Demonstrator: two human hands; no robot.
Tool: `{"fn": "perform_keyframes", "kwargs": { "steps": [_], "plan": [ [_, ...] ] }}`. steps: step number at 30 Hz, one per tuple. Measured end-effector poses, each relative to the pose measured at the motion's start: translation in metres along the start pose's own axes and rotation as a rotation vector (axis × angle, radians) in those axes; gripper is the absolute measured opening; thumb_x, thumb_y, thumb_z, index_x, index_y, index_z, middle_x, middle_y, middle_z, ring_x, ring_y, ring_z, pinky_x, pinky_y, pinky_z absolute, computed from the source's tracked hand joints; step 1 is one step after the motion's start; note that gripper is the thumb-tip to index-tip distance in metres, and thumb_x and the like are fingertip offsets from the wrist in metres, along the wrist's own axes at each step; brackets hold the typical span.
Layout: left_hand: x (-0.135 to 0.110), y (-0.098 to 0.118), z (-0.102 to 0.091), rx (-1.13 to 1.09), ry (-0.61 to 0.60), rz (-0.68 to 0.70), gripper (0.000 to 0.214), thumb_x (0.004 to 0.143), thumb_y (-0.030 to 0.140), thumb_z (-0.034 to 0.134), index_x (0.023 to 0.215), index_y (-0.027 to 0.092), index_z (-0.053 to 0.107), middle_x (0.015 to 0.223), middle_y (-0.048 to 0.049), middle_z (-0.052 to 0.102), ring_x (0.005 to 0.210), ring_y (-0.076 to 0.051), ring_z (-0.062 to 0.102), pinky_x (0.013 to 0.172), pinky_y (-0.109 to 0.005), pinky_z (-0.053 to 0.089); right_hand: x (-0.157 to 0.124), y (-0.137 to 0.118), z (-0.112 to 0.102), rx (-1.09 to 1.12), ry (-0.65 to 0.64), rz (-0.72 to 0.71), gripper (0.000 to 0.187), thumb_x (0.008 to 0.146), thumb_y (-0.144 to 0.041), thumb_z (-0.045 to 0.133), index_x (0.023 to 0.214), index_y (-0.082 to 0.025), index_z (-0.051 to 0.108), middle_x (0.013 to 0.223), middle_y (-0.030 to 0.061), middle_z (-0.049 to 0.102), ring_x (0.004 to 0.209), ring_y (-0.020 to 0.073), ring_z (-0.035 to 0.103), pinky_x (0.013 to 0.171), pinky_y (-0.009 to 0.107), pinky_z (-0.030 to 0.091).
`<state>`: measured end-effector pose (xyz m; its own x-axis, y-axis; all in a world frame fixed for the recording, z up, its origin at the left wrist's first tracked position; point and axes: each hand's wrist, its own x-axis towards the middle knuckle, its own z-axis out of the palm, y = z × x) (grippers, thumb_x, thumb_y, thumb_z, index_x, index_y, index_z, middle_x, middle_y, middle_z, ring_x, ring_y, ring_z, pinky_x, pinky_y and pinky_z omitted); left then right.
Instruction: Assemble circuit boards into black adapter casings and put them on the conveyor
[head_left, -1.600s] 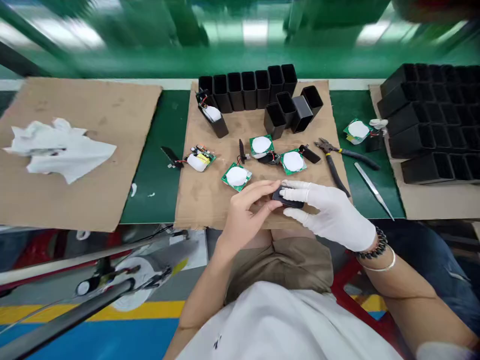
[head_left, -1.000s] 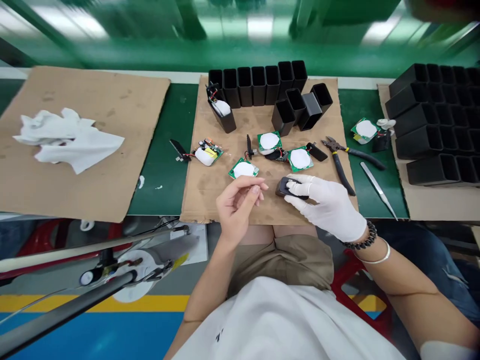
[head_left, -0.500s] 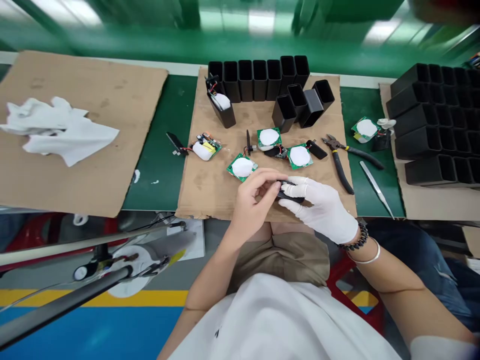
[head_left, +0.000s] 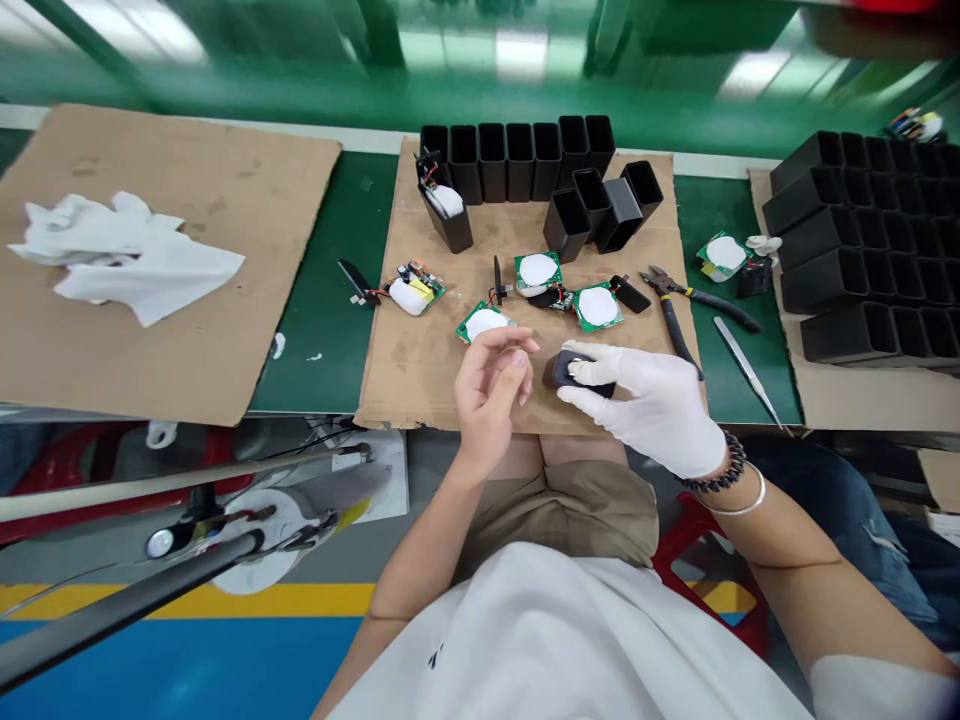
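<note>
Where the left cardboard sheet (head_left: 172, 370) covers the green surface (head_left: 330, 340), white crumpled fabric (head_left: 127, 255) lies on it, well in from the right edge. Two white scraps (head_left: 278, 345) lie on the green surface just beside that edge. The central cardboard sheet (head_left: 420, 390) carries a circuit assembly (head_left: 411, 292) at its left edge; the wired black cap (head_left: 356, 281) projects past this edge. A filled housing (head_left: 452, 232) tilts near the far left corner, beside a row of seven open housings (head_left: 493, 170) along the far edge.

The bare left hand (head_left: 487, 390) is near the near edge, fingers loosely bent and apart from the thumb. It partly covers a disc-topped board (head_left: 484, 322). Two similar boards (head_left: 538, 268) lie farther right. The held housing (head_left: 559, 370) is near the near right corner, clamped between the thumb and fingers of the gloved right hand (head_left: 652, 400); whether it touches the sheet cannot be told. Four loose housings (head_left: 568, 228) stand toward the far right corner. Pliers (head_left: 664, 285) cross the right edge. Tweezers (head_left: 742, 365) lie on the green surface, short of the right cardboard sheet (head_left: 862, 400), which bears stacked housings (head_left: 840, 330).
</note>
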<state>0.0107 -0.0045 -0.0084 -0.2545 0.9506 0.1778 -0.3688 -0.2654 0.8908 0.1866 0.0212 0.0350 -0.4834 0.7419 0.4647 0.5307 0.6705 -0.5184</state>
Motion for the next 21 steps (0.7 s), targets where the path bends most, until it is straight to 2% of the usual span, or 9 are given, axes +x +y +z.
{"fn": "perform_keyframes", "kwargs": {
  "steps": [4, 7, 10, 12, 15, 17, 19, 21],
  "plan": [
    [-0.009, 0.005, -0.007, 0.003, 0.082, 0.135, 0.016, 0.092, 0.036, 0.075, 0.098, 0.021, 0.072, 0.074, 0.0012, 0.067, 0.049, -0.005, 0.050, 0.045, -0.015, 0.041, -0.007, -0.003, 0.009, 0.123, 0.097, 0.065, 0.009, 0.090, -0.026, 0.077, 0.099, -0.024, 0.075, 0.116, 0.0058, 0.082, 0.104, 0.0219, 0.080, 0.091, 0.031, 0.067],
    [-0.009, 0.010, -0.019, 0.057, 0.108, 0.197, 0.011, 0.091, 0.029, 0.076, 0.098, 0.020, 0.074, 0.073, 0.0002, 0.069, 0.052, -0.005, 0.054, 0.047, -0.014, 0.043, -0.013, 0.003, 0.011, 0.234, 0.015, 0.106, 0.019, 0.091, -0.024, 0.076, 0.110, -0.023, 0.076, 0.125, 0.0067, 0.079, 0.114, 0.0222, 0.078, 0.101, 0.035, 0.065],
    [-0.005, 0.011, -0.030, 0.058, 0.125, 0.172, 0.011, 0.089, 0.027, 0.078, 0.098, 0.020, 0.076, 0.074, -0.0007, 0.070, 0.055, -0.005, 0.057, 0.048, -0.013, 0.044, -0.020, 0.011, 0.004, 0.240, -0.112, 0.154, 0.035, 0.091, -0.020, 0.075, 0.125, -0.027, 0.076, 0.142, 0.0051, 0.070, 0.128, 0.0226, 0.071, 0.111, 0.036, 0.061],
    [-0.001, 0.012, -0.033, 0.026, 0.141, 0.141, 0.014, 0.087, 0.031, 0.080, 0.095, 0.020, 0.077, 0.071, -0.0007, 0.069, 0.054, -0.006, 0.056, 0.046, -0.013, 0.043, -0.023, 0.013, -0.001, 0.259, -0.096, 0.220, 0.035, 0.090, -0.021, 0.075, 0.124, -0.029, 0.077, 0.137, 0.0037, 0.073, 0.126, 0.0234, 0.072, 0.114, 0.038, 0.059],
    [0.002, 0.013, -0.032, -0.015, 0.178, 0.114, 0.019, 0.081, 0.034, 0.084, 0.089, 0.019, 0.077, 0.066, 0.0000, 0.067, 0.051, -0.006, 0.055, 0.044, -0.013, 0.040, -0.023, 0.011, 0.001, 0.550, 0.002, 0.495, 0.037, 0.086, -0.034, 0.080, 0.122, -0.026, 0.078, 0.127, 0.0055, 0.078, 0.121, 0.0275, 0.075, 0.110, 0.045, 0.062],
    [0.002, 0.015, -0.031, -0.062, 0.202, 0.091, 0.018, 0.080, 0.033, 0.084, 0.088, 0.019, 0.076, 0.064, 0.0011, 0.065, 0.050, -0.006, 0.053, 0.044, -0.014, 0.039, -0.019, 0.008, 0.005, 0.850, -0.008, 0.683, 0.042, 0.091, -0.048, 0.073, 0.126, -0.025, 0.074, 0.129, 0.0072, 0.077, 0.120, 0.0286, 0.075, 0.101, 0.049, 0.066],
    [0.001, 0.017, -0.030, -0.106, 0.212, 0.068, 0.015, 0.081, 0.030, 0.083, 0.088, 0.019, 0.075, 0.063, 0.0020, 0.064, 0.048, -0.005, 0.052, 0.045, -0.014, 0.040, -0.013, 0.005, 0.007, 1.075, -0.076, 0.761, 0.042, 0.099, -0.055, 0.058, 0.125, -0.026, 0.073, 0.131, 0.0073, 0.076, 0.122, 0.0268, 0.074, 0.099, 0.049, 0.067],
    [-0.001, 0.018, -0.030, -0.111, 0.215, 0.059, 0.013, 0.081, 0.027, 0.082, 0.088, 0.019, 0.074, 0.064, 0.0020, 0.064, 0.049, -0.005, 0.052, 0.046, -0.015, 0.040, -0.007, 0.002, 0.006, 1.181, -0.131, 0.758, 0.041, 0.104, -0.054, 0.049, 0.120, -0.026, 0.074, 0.132, 0.0063, 0.075, 0.123, 0.0241, 0.074, 0.104, 0.049, 0.064]
  ]
}}
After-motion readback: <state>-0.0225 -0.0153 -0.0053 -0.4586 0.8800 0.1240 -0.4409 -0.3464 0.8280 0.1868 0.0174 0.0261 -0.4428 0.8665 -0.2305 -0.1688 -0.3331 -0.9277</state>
